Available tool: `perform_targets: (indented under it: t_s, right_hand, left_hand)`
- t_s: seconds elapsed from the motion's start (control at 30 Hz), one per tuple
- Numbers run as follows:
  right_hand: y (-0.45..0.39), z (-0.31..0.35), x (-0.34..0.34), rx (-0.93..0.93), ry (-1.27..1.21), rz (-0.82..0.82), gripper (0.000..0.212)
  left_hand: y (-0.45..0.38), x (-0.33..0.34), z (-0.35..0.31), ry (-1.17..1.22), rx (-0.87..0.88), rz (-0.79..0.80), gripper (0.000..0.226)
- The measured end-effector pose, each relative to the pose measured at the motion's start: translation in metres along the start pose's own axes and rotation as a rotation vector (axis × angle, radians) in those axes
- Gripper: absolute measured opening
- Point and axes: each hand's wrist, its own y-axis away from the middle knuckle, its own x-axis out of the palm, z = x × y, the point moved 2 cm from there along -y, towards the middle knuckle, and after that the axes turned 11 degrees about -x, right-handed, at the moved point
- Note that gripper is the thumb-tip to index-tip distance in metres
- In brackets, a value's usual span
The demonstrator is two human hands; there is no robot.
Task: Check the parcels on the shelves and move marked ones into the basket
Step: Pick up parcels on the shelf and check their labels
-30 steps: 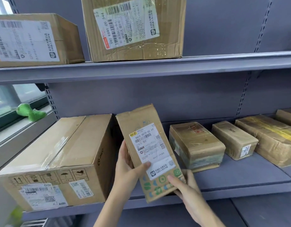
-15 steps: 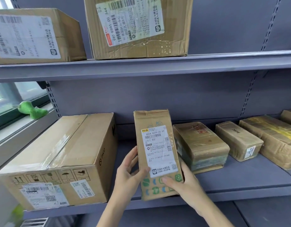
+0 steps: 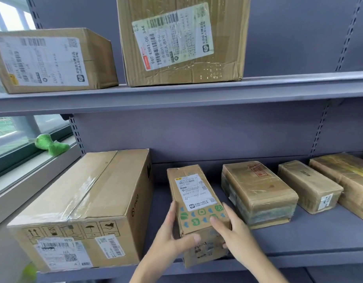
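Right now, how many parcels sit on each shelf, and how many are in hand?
Upper shelf: 2 parcels
Lower shelf: 4 parcels, plus a sliver of another at the right edge
Held in both hands: 1 narrow parcel
Total: 7

The upper box's label (image 3: 172, 37) read "940 E591-00 344"; the big box (image 3: 84, 201) bore "pico"

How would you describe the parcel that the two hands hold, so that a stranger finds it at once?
Look at the lower shelf, between the big Pico carton and a tape-wrapped parcel. The narrow parcel lies there lengthwise, gripped by the left hand and right hand. Only it has green and blue printed icons below its white label.
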Motion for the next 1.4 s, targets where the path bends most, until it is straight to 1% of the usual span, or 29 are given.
perform_targets:
  t_s: [0.03,0.07,0.1,0.13,0.2,0.23,0.3,0.4,0.53,0.63,0.7,0.73,0.77,0.83,0.87,0.93,0.97,1.03,1.13,1.17,1.2,1.27,1.33,1.4]
  right_hand:
    - [-0.001,-0.001,0.000,-0.004,0.018,-0.001,0.087]
    - [-0.003,-0.001,-0.001,-0.014,0.028,0.003,0.085]
    - [-0.005,-0.001,0.000,-0.023,0.028,0.005,0.075]
    - [-0.007,0.000,0.002,-0.037,0.034,0.010,0.062]
    - [-0.015,-0.002,0.006,-0.068,0.089,0.019,0.041]
    - [-0.019,-0.002,0.009,-0.075,0.139,0.024,0.035]
    - [-0.027,0.000,0.013,-0.074,0.227,0.030,0.030]
    - [-0.035,0.004,0.017,-0.070,0.267,0.005,0.028]
    - [-0.037,0.004,0.021,-0.048,0.278,-0.058,0.024]
    - [-0.035,0.003,0.021,-0.032,0.267,-0.060,0.023]
    - [-0.033,0.005,0.019,-0.023,0.227,-0.056,0.024]
    - [-0.031,0.006,0.018,-0.021,0.206,-0.070,0.027]
    - [-0.028,0.009,0.015,-0.010,0.189,-0.094,0.033]
    - [-0.016,0.012,0.003,0.012,0.155,-0.196,0.042]
    - [-0.010,0.014,-0.007,0.000,0.148,-0.250,0.040]
    - [0.006,0.013,-0.030,-0.021,0.157,-0.357,0.034]
    - [0.012,0.011,-0.044,-0.026,0.173,-0.403,0.032]
    - [0.020,0.001,-0.076,-0.028,0.201,-0.486,0.030]
    - [0.016,-0.023,-0.122,0.007,0.179,-0.568,0.031]
    - [0.014,-0.034,-0.134,0.028,0.174,-0.573,0.034]
    - [0.010,-0.045,-0.146,0.049,0.160,-0.567,0.038]
    - [0.001,-0.064,-0.161,0.074,0.134,-0.518,0.047]
    - [-0.009,-0.081,-0.171,0.097,0.115,-0.412,0.057]
    - [-0.020,-0.093,-0.177,0.123,0.044,-0.271,0.070]
  left_hand:
    - [-0.001,-0.001,0.003,-0.025,-0.006,0.019,0.100]
    - [-0.003,-0.003,0.004,-0.060,-0.007,0.007,0.109]
    - [-0.006,-0.008,0.006,-0.097,-0.010,-0.035,0.114]
    - [-0.012,-0.013,0.006,-0.135,-0.016,-0.091,0.115]
    - [-0.022,-0.023,0.001,-0.201,-0.008,-0.204,0.100]
    - [-0.026,-0.026,-0.002,-0.247,0.003,-0.256,0.091]
    - [-0.030,-0.028,-0.008,-0.324,0.022,-0.306,0.081]
    - [-0.033,-0.029,-0.014,-0.393,0.003,-0.317,0.075]
    - [-0.038,-0.031,-0.015,-0.406,-0.016,-0.299,0.074]
    - [-0.036,-0.030,-0.018,-0.424,-0.001,-0.285,0.072]
    - [-0.033,-0.027,-0.018,-0.457,0.082,-0.290,0.075]
    - [-0.032,-0.024,-0.018,-0.510,0.160,-0.306,0.079]
    - [-0.029,-0.021,-0.019,-0.612,0.233,-0.329,0.083]
    - [-0.028,-0.012,-0.019,-0.801,0.380,-0.374,0.086]
    - [-0.030,-0.007,-0.021,-0.839,0.472,-0.388,0.083]
    - [-0.032,0.011,-0.028,-0.836,0.628,-0.396,0.067]
    - [-0.035,0.023,-0.031,-0.825,0.670,-0.396,0.060]
    - [-0.040,0.050,-0.036,-0.777,0.710,-0.350,0.052]
    - [-0.051,0.092,-0.035,-0.703,0.755,-0.255,0.048]
    - [-0.055,0.105,-0.031,-0.670,0.736,-0.242,0.047]
    - [-0.061,0.117,-0.029,-0.622,0.669,-0.242,0.048]
    - [-0.076,0.134,-0.016,-0.506,0.436,-0.270,0.057]
    - [-0.092,0.148,-0.001,-0.438,0.186,-0.336,0.064]
    - [-0.103,0.161,0.007,-0.436,-0.012,-0.399,0.062]
